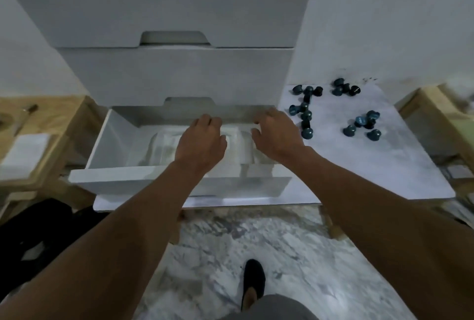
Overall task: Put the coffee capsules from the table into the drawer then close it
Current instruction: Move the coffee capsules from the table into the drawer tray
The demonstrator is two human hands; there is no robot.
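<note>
Domestic interior, likely a home. Beyond your fingers (205, 121) stands a white drawer unit (174, 76). To their right, coffee capsules (306, 114) lie on a small white table (384, 166). Beneath them is a marbled floor (256, 237) (with one dark shoe (252, 281)). Light-wood furniture (51, 119) stands to their left.

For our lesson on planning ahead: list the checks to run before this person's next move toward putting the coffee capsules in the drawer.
1. Drawer pulled open: ok.
2. Coffee capsules lying on the table, right of the drawer: ok.
3. Left hand holding nothing: ok.
4. Right hand holding nothing: ok.
5. Drawer floor free for capsules: cannot tell, hands cover part of it.
</note>
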